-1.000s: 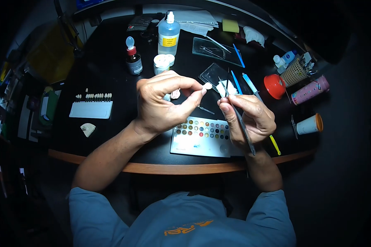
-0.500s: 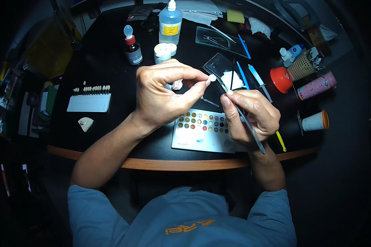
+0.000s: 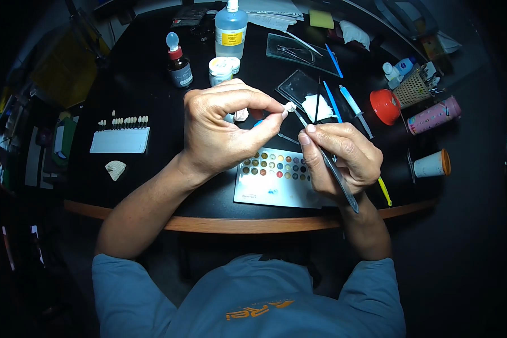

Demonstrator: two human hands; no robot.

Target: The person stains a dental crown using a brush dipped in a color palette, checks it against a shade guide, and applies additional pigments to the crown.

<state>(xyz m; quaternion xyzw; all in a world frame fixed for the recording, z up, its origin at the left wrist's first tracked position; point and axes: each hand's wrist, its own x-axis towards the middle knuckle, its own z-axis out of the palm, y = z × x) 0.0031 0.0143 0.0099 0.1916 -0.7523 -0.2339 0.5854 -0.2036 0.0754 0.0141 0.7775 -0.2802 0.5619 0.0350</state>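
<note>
Above the dark surface (image 3: 169, 141), the left hand (image 3: 222, 127) pinches a small pale piece (image 3: 289, 106) between thumb and forefinger. Just beside it, the right hand (image 3: 343, 155) grips a slim metal tool (image 3: 339, 179).

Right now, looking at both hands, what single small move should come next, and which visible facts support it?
Probably a light nudge of the slim tool toward the small pale piece: the left hand pinches the piece at its fingertips, and the right hand holds the tool with its tip close by, though I cannot tell whether they touch.
</note>
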